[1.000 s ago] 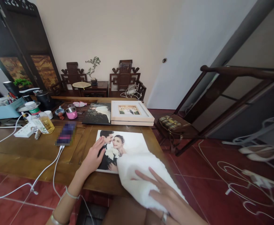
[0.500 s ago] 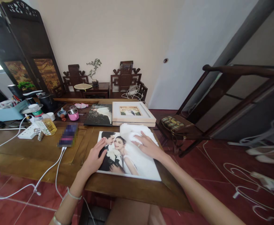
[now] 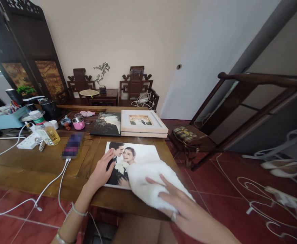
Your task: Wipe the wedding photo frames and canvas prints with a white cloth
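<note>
A photo panel [image 3: 148, 151] showing a couple lies flat on the wooden table [image 3: 92, 159]. My left hand [image 3: 103, 169] rests on its left edge, fingers stretched out and lying flat. A fluffy white cloth [image 3: 144, 174] covers the panel's lower right part and hangs past its near right corner. My right hand [image 3: 175, 196], with a ring on one finger, presses on the cloth and grips a bunched fold of it between thumb and fingers. The cloth hides the lower right of the picture.
Behind the panel lie a dark photo panel [image 3: 105, 124] and stacked pale frames [image 3: 161, 123]. To the left are a phone [image 3: 72, 145] on white cables, a bottle [image 3: 46, 130], a power strip [image 3: 27, 142] and a pink cup [image 3: 78, 123]. A wooden chair [image 3: 211, 135] stands right.
My right hand has drawn the white cloth down and toward me, from the panel's upper right to its lower right corner. My left hand has stayed in place on the panel.
</note>
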`<action>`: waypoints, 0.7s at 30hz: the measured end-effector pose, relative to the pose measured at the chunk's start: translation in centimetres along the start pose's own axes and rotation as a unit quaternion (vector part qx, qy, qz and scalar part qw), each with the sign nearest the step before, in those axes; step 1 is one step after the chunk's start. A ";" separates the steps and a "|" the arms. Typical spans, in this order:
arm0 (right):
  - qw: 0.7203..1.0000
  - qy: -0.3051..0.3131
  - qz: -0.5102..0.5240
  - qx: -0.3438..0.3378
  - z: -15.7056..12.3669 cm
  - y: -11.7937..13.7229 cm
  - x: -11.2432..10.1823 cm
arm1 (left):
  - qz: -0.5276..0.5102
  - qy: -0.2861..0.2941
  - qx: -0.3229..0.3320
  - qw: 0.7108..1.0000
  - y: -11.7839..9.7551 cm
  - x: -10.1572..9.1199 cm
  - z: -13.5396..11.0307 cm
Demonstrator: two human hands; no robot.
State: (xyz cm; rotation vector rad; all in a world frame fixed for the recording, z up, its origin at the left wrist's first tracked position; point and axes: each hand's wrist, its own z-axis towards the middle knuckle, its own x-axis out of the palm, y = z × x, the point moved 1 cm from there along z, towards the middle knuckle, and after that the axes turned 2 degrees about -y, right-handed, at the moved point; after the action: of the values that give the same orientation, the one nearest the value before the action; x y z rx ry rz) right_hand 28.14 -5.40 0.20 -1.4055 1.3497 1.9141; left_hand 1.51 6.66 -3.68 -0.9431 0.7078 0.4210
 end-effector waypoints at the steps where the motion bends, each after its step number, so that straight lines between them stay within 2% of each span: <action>1: 1.000 -0.007 0.004 0.009 1.1 -0.7 -0.2 | 0.000 -0.001 0.001 1.000 0.0 0.0 0.0; 6: 0.995 -0.077 0.019 0.057 8.8 -5.1 -1.3 | -0.003 0.000 0.008 1.000 -0.1 -0.2 -0.1; 8: 0.993 -0.104 0.017 0.055 11.5 -6.1 -1.7 | -0.004 0.002 0.010 1.000 -0.1 -0.3 -0.1; 11: 0.991 -0.127 0.013 0.037 13.2 -6.4 -1.9 | -0.006 0.001 0.007 1.000 -0.2 -0.3 -0.1; 14: 0.990 -0.139 -0.003 0.018 11.7 -5.1 -0.9 | -0.007 0.002 0.003 1.000 -0.3 -0.3 0.0; 19: 0.987 -0.141 -0.062 -0.056 4.8 -0.3 1.6 | -0.011 -0.002 0.000 1.000 -0.2 -0.1 0.0; 21: 0.987 -0.105 -0.075 -0.091 2.5 1.6 2.1 | -0.011 -0.006 0.000 1.000 -0.1 0.1 0.0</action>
State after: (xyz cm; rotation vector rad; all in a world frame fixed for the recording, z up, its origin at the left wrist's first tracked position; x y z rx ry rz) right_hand 24.83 -4.38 -0.87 -1.3017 0.9646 2.0600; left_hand 1.60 6.62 -3.67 -0.9472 0.6870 0.4075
